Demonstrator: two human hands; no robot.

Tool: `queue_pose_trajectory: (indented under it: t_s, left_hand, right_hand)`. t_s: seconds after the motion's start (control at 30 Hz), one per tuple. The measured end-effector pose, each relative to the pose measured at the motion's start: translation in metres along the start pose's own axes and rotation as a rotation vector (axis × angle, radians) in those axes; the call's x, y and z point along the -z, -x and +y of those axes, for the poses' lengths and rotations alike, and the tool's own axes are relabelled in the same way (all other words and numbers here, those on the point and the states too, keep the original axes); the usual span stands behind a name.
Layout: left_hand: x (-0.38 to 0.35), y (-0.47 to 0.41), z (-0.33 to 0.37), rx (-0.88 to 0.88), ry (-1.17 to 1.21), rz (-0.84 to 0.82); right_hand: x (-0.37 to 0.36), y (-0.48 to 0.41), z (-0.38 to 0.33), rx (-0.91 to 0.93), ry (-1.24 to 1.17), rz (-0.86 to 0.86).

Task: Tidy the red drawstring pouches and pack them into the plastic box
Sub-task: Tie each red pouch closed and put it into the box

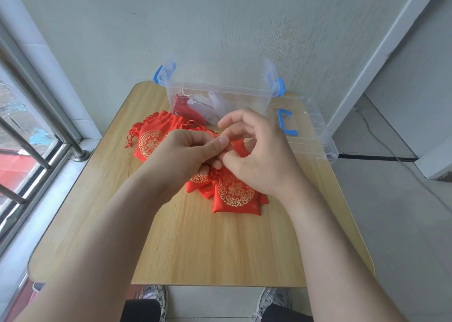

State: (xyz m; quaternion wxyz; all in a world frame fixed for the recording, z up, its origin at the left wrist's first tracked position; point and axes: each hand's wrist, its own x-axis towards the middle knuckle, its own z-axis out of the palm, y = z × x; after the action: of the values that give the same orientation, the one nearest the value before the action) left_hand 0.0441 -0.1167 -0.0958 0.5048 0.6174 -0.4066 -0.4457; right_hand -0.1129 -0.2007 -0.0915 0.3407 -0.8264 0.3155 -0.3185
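1. Over the middle of the table point(220, 248), our left hand point(186, 150) and right hand point(256, 155) meet on 1 red bag, the held pouch point(239, 148), just above the loose ones.
2. Our left thumb and fingers are pinched tight on its gathered mouth. Our right thumb and lower fingers seem to nip the drawstring point(215, 172) beside them, with the forefinger raised clear. That contact is partly hidden.
3. We see 2 groups waiting: the front heap point(236, 194) under our hands and the back heap point(151, 143) nearer the plastic box point(220, 89). The box stands open at the far edge and holds 1 dark red pouch point(186, 108) beside some pale bags point(208, 106). Its lid point(310, 135) lies to the right.
4. We judge the step in hand to be drawing this mouth shut. The left hand should anchor the neck while the right pulls both cord ends evenly, so the gathers close without twisting.
5. We should then tuck the cords against the fabric, since trailing ends could snag the heap below when we carry the pouch across.
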Motion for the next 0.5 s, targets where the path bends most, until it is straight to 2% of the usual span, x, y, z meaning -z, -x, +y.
queue_pose_trajectory:
  t_s: [0.33, 0.5]
  left_hand:
    - [0.003, 0.002, 0.004, 0.102, -0.029, -0.026]
    - [-0.004, -0.002, 0.007, 0.204, 0.212, 0.041]
  right_hand:
    - [0.002, 0.001, 0.005, 0.120, 0.192, -0.011]
    - [-0.007, 0.001, 0.013, 0.190, 0.340, 0.023]
